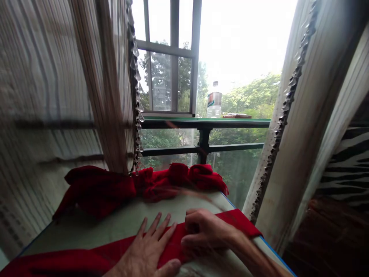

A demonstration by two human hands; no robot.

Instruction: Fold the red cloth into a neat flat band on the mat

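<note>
A long folded strip of red cloth (239,221) runs slantwise across the pale tabletop, from the lower left to the right edge. My left hand (147,246) lies flat on it, fingers spread and pointing away from me. Just to the right, my right hand (206,229) rests over the same strip with its fingers curled in and the thumb below. What those curled fingers hold, if anything, is hidden. More red cloth (178,177) lies bunched along the far edge of the table, in crumpled heaps.
The table (127,219) has a blue edge and stands against a window with dark railings (233,124). A plastic bottle (214,102) and a flat brown object (236,115) sit on the ledge. Striped curtains with beaded trim (135,77) hang on both sides.
</note>
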